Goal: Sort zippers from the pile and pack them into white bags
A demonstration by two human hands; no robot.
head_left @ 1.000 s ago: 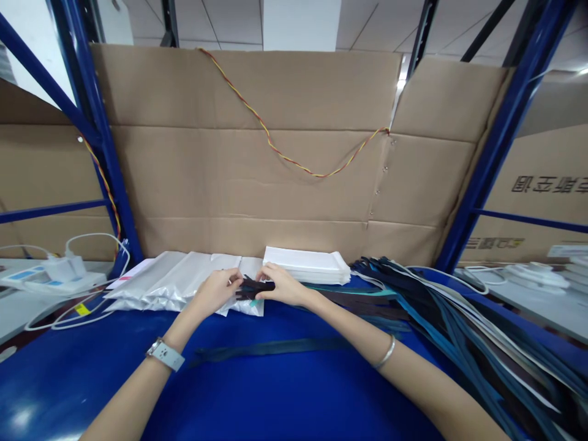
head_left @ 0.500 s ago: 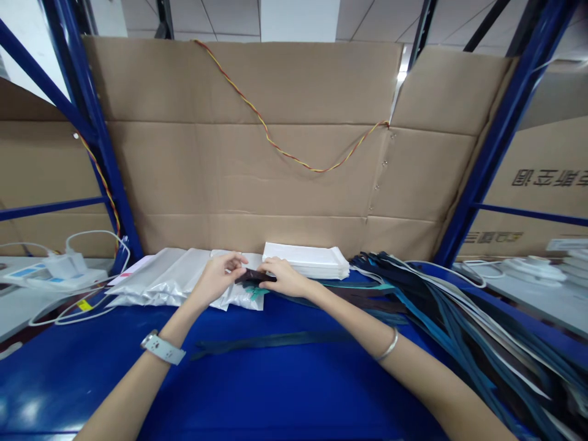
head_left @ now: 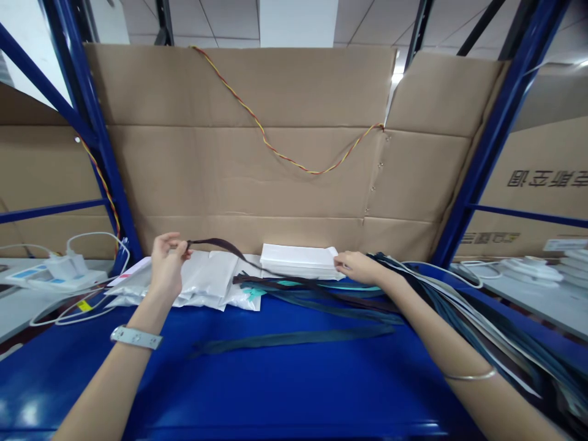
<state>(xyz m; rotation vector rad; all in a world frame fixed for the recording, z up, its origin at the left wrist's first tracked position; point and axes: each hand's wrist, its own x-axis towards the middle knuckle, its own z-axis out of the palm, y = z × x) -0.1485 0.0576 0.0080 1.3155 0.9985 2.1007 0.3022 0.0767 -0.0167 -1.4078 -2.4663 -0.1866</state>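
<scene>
My left hand [head_left: 169, 263] is raised over the white plastic packets, thumb and fingers pinching one end of a dark brown fabric strip [head_left: 220, 243]. From there the strip arcs down to the right and merges with other dark strips in front of a white stack [head_left: 298, 260]. My right hand [head_left: 359, 268] is at the right end of that stack, fingers curled together; what they hold, if anything, is hidden. Several dark and teal strips [head_left: 321, 303] lie below it. A single blue-green strip [head_left: 294, 339] lies nearer on the blue table [head_left: 275, 392].
White plastic packets [head_left: 209, 278] lie at the back left. A bundle of long strips [head_left: 441, 312] runs down the right side. A power strip [head_left: 59, 275] with white cables is at the left. A cardboard panel [head_left: 257, 177] and blue posts [head_left: 103, 147] stand behind.
My hands have moved apart from the middle. The left went left and up, drawing out the end of the dark brown strip; the right moved right to the end of the white stack.
</scene>
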